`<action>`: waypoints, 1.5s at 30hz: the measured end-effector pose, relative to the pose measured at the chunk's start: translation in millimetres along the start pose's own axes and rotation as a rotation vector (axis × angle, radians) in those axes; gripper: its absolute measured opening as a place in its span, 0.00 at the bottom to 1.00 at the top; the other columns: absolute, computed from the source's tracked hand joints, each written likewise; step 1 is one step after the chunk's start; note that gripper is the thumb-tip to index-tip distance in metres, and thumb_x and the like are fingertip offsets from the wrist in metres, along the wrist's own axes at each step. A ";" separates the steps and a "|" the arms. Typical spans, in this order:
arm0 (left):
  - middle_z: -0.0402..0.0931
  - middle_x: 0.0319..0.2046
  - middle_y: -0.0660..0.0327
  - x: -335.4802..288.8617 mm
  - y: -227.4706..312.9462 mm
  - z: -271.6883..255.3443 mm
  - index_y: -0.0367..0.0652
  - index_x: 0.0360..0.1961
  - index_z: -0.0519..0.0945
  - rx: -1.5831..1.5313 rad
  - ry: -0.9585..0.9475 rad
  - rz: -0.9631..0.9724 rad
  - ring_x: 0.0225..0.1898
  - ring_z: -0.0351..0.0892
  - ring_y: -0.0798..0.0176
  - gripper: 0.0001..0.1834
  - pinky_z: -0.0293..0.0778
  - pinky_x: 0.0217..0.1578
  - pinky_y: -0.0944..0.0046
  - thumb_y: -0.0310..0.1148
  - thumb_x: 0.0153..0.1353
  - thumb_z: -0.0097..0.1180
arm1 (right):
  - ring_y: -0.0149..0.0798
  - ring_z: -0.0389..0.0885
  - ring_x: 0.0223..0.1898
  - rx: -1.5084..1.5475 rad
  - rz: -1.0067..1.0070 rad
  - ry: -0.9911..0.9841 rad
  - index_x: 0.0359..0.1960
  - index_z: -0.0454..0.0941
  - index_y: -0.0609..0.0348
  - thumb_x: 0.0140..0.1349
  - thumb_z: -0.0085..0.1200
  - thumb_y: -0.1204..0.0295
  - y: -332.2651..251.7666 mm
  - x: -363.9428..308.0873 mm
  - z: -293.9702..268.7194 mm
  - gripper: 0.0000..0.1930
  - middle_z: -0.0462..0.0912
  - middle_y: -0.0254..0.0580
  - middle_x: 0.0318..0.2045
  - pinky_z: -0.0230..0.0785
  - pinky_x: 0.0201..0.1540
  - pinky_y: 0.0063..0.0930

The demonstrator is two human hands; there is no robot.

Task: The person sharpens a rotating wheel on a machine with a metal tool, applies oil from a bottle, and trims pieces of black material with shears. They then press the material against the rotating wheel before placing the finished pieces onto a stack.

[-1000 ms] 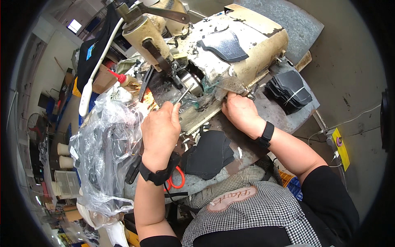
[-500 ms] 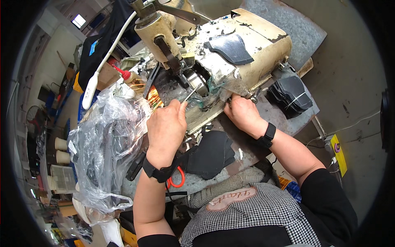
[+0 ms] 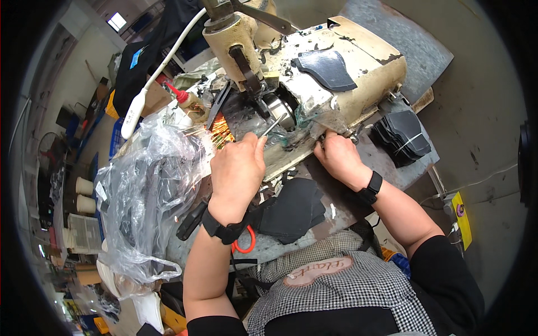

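Observation:
My left hand (image 3: 238, 175) is closed round a thin metal rod (image 3: 273, 126). The rod's tip points up at the shiny round blade (image 3: 278, 108) of a cream-coloured machine (image 3: 367, 59), at or very near its rim. Orange sparks (image 3: 222, 133) spray to the left of the blade, beyond my left hand. My right hand (image 3: 340, 158) is closed at the machine's front edge, just below a flap of cloudy plastic film (image 3: 329, 120). Whatever its fingers grip there is hidden.
A tied stack of black cut pieces (image 3: 402, 134) lies right; loose black pieces (image 3: 291, 211) and orange-handled scissors (image 3: 245, 242) lie nearer me. One black piece (image 3: 327, 70) rests on the machine. Left are a clear plastic bag (image 3: 148, 207), a red-tipped bottle (image 3: 186, 101) and a white lamp (image 3: 133, 116).
The whole view has shifted slightly, so everything sits a little further right. Both hands keep their grips at the same places on the machine, and sparks still fly.

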State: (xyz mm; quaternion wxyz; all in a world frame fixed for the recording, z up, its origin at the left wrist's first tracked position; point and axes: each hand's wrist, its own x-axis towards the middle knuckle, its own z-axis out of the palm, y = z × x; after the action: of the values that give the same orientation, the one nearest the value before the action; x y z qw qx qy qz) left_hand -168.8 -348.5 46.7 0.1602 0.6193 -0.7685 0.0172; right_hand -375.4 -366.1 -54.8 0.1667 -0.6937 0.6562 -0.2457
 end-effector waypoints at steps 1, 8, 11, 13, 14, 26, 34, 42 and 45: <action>0.77 0.18 0.48 0.0 0.0 -0.2 0.41 0.27 0.75 0.007 -0.010 -0.004 0.25 0.79 0.41 0.15 0.74 0.27 0.47 0.41 0.65 0.49 | 0.66 0.78 0.30 0.002 -0.003 0.013 0.31 0.70 0.70 0.59 0.50 0.66 0.3 0.2 0.4 0.15 0.78 0.66 0.24 0.72 0.37 0.54; 0.77 0.19 0.48 -0.1 -0.7 0.9 0.41 0.28 0.75 0.022 -0.004 -0.007 0.25 0.80 0.42 0.16 0.75 0.27 0.47 0.42 0.66 0.49 | 0.65 0.79 0.31 0.041 -0.038 0.049 0.27 0.73 0.71 0.58 0.49 0.65 1.8 0.9 2.3 0.16 0.78 0.67 0.25 0.73 0.38 0.53; 0.77 0.18 0.48 -0.1 -1.2 1.4 0.41 0.28 0.76 0.012 -0.010 -0.007 0.25 0.80 0.43 0.16 0.75 0.27 0.48 0.42 0.66 0.48 | 0.66 0.79 0.32 0.047 -0.049 0.052 0.27 0.74 0.71 0.59 0.49 0.65 1.0 0.8 0.2 0.16 0.78 0.67 0.26 0.72 0.39 0.53; 0.77 0.18 0.48 -0.3 -2.2 2.3 0.40 0.27 0.76 0.010 0.002 0.008 0.25 0.80 0.43 0.16 0.75 0.27 0.48 0.42 0.66 0.49 | 0.66 0.79 0.32 0.039 -0.042 0.036 0.28 0.74 0.71 0.59 0.49 0.65 0.1 0.8 -1.1 0.16 0.78 0.67 0.26 0.72 0.39 0.52; 0.77 0.18 0.48 -0.3 -2.1 2.3 0.40 0.27 0.76 0.010 0.003 0.007 0.25 0.80 0.43 0.16 0.75 0.27 0.48 0.42 0.66 0.49 | 0.66 0.79 0.32 0.031 -0.034 0.022 0.28 0.74 0.71 0.59 0.49 0.64 0.1 0.9 -1.4 0.16 0.78 0.67 0.26 0.72 0.39 0.52; 0.75 0.19 0.46 -1.8 -1.8 2.9 0.40 0.25 0.74 -0.036 0.009 -0.035 0.27 0.76 0.38 0.17 0.71 0.28 0.45 0.41 0.65 0.50 | 0.65 0.79 0.32 0.008 -0.058 0.027 0.27 0.73 0.72 0.59 0.50 0.65 0.1 -0.2 -0.7 0.17 0.78 0.67 0.26 0.72 0.39 0.52; 0.76 0.19 0.46 0.2 -3.2 4.8 0.40 0.25 0.75 -0.029 0.036 0.009 0.25 0.78 0.40 0.16 0.73 0.27 0.46 0.41 0.65 0.50 | 0.65 0.78 0.33 -0.021 -0.082 0.003 0.28 0.71 0.73 0.59 0.52 0.65 4.0 0.8 -1.7 0.17 0.77 0.69 0.25 0.71 0.39 0.51; 0.77 0.19 0.46 0.0 -4.0 4.5 0.40 0.26 0.76 -0.018 0.044 0.020 0.25 0.80 0.41 0.16 0.75 0.27 0.47 0.41 0.64 0.51 | 0.65 0.78 0.32 -0.039 -0.125 -0.024 0.25 0.72 0.73 0.60 0.50 0.64 1.9 1.6 -6.1 0.18 0.78 0.66 0.25 0.72 0.38 0.51; 0.77 0.19 0.46 0.6 -3.4 6.3 0.40 0.26 0.76 -0.035 0.041 0.027 0.26 0.79 0.40 0.16 0.75 0.28 0.47 0.41 0.64 0.51 | 0.64 0.78 0.33 -0.013 -0.172 -0.008 0.24 0.72 0.74 0.60 0.50 0.65 3.1 0.0 -9.9 0.18 0.77 0.67 0.25 0.72 0.39 0.50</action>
State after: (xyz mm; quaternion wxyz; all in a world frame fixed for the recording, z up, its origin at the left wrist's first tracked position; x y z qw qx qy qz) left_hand -167.1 -351.4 40.3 0.1866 0.6055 -0.7734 0.0187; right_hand -383.5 -365.5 -48.3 0.1430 -0.7496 0.5951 -0.2520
